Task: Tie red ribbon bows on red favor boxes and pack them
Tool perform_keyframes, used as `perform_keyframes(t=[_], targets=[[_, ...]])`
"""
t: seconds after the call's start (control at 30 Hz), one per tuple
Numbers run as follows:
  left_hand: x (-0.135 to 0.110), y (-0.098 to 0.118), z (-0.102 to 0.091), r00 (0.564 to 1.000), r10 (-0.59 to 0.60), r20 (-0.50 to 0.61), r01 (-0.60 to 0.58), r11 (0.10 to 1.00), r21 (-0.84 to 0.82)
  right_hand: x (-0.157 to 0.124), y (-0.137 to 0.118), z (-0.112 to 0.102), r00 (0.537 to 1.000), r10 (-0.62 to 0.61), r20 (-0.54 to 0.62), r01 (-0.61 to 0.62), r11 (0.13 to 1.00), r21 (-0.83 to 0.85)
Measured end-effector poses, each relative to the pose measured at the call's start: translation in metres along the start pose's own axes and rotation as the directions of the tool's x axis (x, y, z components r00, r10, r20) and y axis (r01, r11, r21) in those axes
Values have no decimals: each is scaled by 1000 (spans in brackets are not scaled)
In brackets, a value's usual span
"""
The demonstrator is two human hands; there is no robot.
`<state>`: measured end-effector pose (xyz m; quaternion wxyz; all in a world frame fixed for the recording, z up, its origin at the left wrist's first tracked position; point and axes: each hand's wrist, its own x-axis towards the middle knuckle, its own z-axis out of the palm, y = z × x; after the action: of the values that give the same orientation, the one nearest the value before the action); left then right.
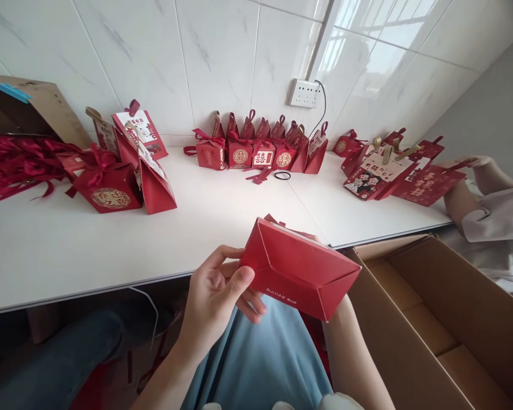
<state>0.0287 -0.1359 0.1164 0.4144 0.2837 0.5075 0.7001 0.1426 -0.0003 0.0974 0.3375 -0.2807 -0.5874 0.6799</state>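
A red gift box [301, 267] is tilted above my lap, its folded bottom facing me and a line of small pale print near the lower edge. My left hand [222, 285] grips its left end, thumb pressed on the near face and fingers curled around behind. Behind the right end is my right hand [322, 242], supporting the box from the far side; the box hides most of its fingers. A bit of red ribbon shows past the box's far edge.
Red gift boxes [240, 155] line the white table [222, 216] by the wall; others [111, 191] stand left beside an open carton [64, 108]. On the right, a co-worker's hand [474, 162] touches a red bag [431, 185]. A large cardboard box [393, 330] stands open at my right.
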Motion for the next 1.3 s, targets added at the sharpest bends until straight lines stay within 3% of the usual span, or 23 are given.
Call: perform_keyframes(t=[0.1, 0.17, 0.23, 0.3, 0.37, 0.43, 0.5, 0.63, 0.73, 0.9, 1.13, 1.3], targets=[[2, 1, -5, 999, -40, -3, 40, 999, 17, 3, 6, 1, 969, 172, 175, -201, 966, 165], [6, 0, -16, 997, -43, 69, 40, 998, 47, 4, 11, -3, 979, 185, 85, -198, 959, 200], [11, -1, -30, 982, -33, 184, 14, 994, 105, 4, 14, -11, 985, 153, -82, -134, 971, 199], [16, -3, -45, 954, -50, 295, -7, 982, 190, 0, 13, -20, 971, 46, -234, -18, 993, 120], [20, -7, -55, 916, -134, 378, 17, 954, 298, -6, 9, -26, 949, -131, -287, 123, 991, -46], [21, -11, -60, 882, -225, 413, 62, 926, 372, -15, 2, -28, 919, -316, -237, 264, 938, -227], [20, -15, -60, 876, -253, 410, 88, 921, 380, -23, -4, -26, 888, -435, -148, 361, 860, -360], [17, -17, -52, 872, -189, 452, 51, 952, 300, -32, -9, -21, 855, -514, -72, 420, 768, -484], [13, -14, -48, 857, -148, 494, 15, 964, 264, -34, -9, -21, 849, -524, -64, 421, 746, -516], [6, -11, -41, 863, -208, 461, 114, 968, 222, -37, -9, -20, 835, -549, -43, 434, 705, -561], [4, -14, -35, 931, -83, 354, -56, 929, 366, -36, -16, -2, 912, -390, -128, 315, 864, -394], [6, -16, -33, 935, -103, 339, -45, 914, 402, -30, -20, 8, 919, -330, -214, 216, 879, -425]])
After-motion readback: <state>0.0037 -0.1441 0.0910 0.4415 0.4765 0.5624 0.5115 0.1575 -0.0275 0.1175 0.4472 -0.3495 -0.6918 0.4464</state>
